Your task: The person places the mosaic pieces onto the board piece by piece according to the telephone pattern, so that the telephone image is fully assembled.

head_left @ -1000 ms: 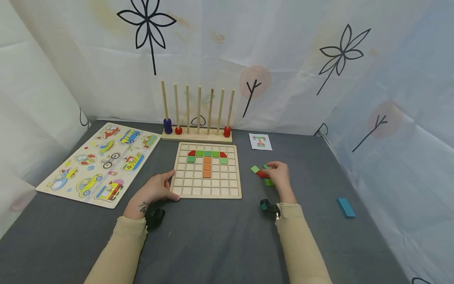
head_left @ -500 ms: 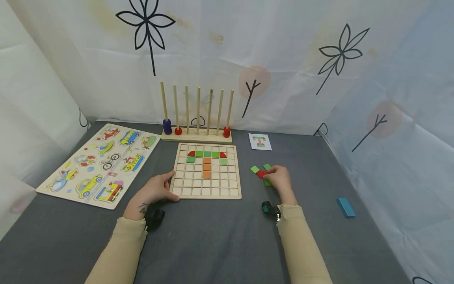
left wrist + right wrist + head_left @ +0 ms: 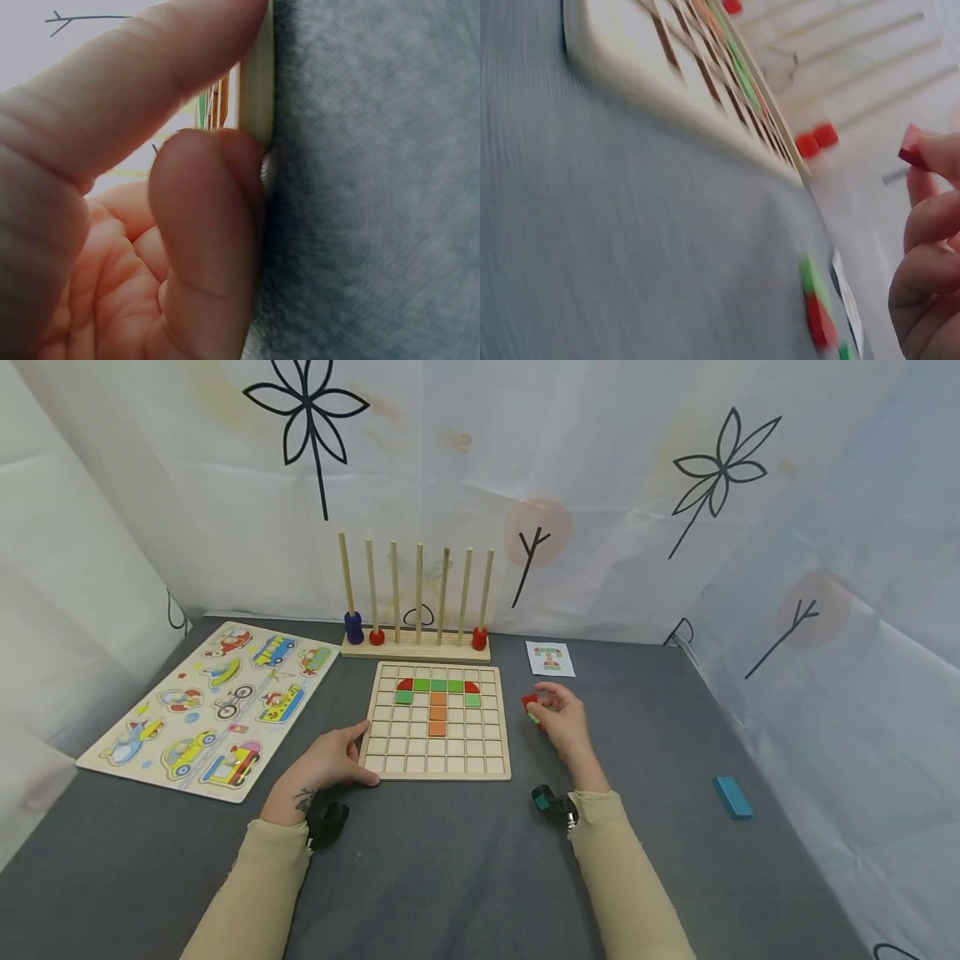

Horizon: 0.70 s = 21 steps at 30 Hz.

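A wooden grid board (image 3: 435,762) bears green, orange and red tiles in a T-like shape, topped by red curved pieces. At its near left corner my left hand (image 3: 327,762) holds it, a finger against the side and the thumb at the front edge; the left wrist view shows the fingertips right at the board's rim (image 3: 256,97). My right hand (image 3: 567,725) pinches a small red tile (image 3: 910,146) between thumb and finger, raised to the right of the board. Below it lie a loose green tile (image 3: 814,279) and a red tile (image 3: 820,322), mostly behind the hand in the head view.
A small pattern card (image 3: 550,659) lies beyond my right hand. Behind the board stands a peg rack (image 3: 416,647) with purple and red beads. A vehicle picture puzzle (image 3: 202,714) lies left, and a blue block (image 3: 732,798) sits far right on the grey table.
My right hand has taken a red tile from the loose pile and moved it up and leftward, toward the board. The left hand stays at the board's corner.
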Available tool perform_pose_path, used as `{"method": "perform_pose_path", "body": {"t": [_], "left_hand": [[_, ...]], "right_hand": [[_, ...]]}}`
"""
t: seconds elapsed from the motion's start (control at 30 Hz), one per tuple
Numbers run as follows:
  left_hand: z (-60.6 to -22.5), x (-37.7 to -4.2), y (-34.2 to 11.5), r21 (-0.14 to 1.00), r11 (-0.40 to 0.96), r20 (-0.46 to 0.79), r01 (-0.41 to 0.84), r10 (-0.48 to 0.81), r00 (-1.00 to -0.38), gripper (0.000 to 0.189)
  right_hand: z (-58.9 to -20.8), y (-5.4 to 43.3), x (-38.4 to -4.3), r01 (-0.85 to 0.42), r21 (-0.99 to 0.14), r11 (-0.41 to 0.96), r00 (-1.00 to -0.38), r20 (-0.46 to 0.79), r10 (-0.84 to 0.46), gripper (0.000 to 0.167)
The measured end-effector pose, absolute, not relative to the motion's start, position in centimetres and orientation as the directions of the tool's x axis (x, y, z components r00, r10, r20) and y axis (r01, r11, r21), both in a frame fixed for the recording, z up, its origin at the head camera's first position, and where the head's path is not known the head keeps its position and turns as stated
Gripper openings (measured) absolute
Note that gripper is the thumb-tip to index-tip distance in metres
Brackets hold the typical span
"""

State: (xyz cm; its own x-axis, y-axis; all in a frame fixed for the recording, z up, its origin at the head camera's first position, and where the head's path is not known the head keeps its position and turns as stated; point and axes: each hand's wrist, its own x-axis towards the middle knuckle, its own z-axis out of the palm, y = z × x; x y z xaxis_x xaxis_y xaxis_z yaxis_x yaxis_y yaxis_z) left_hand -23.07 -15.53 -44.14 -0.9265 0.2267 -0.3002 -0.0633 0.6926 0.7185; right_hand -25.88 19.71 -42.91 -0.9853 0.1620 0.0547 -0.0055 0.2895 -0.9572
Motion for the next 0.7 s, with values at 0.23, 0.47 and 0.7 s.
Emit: {"method": "perform_pose_path", "body": {"t": [0.23,0.47,0.7], "left_hand": [[-44.2,-23.1,-15.6,0.723,0.688,-0.295,-0.063,0.225,-0.929,0.103],[-44.2,-23.0,-15.6,0.736,0.674,-0.286,-0.061,0.228,-0.931,0.103],[-44.2,-23.0,-15.7,0.736,0.674,-0.285,-0.059,0.230,-0.930,0.103]], "right_hand": [[-43.1,15.6,-26.3,-0.038,-0.994,0.104,-0.996,0.046,0.077,0.033],[-42.6,12.5,-26.3,-0.025,-0.986,0.166,-0.998,0.015,-0.062,0.028],[-42.9,11.4,-26.8,-0.117,-0.826,0.552,-0.977,-0.005,-0.215,0.023]]}}
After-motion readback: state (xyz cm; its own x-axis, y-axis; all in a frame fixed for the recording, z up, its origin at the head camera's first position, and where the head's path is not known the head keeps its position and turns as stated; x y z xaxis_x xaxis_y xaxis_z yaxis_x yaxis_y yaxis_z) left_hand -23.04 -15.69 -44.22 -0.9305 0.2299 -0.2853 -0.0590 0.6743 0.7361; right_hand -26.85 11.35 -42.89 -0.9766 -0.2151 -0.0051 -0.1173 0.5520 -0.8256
